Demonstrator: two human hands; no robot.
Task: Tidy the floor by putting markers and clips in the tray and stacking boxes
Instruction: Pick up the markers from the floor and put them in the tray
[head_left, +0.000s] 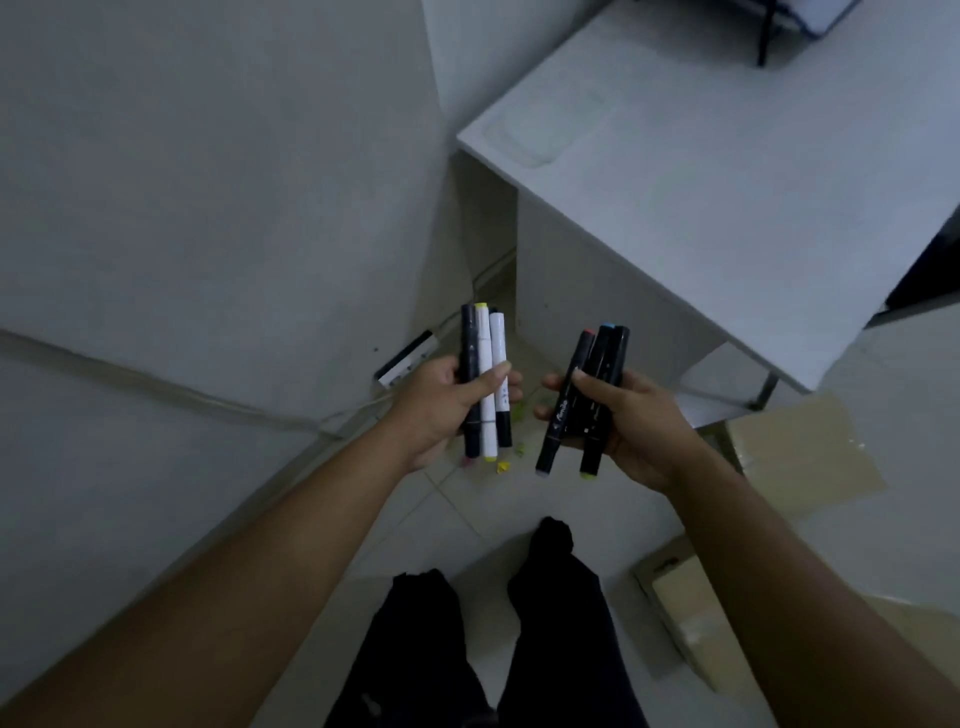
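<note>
The person stands over the mess with both fists full. The left hand (441, 410) grips a bundle of black and white markers (485, 374), thumb laid across them. The right hand (634, 426) curls round a clutch of dark markers (587, 400) (three, as far as I can count). Both bundles hang in the air before the white desk (727, 182), where a faint outline may be a clear tray (545, 130); the light is too dim to be sure. Best to lower each bundle in lengthwise, one hand at a time, so none rolls off. Small yellow-green clips (503, 468) lie on the tiles below, and cardboard boxes (800, 452) sit unstacked to the right.
</note>
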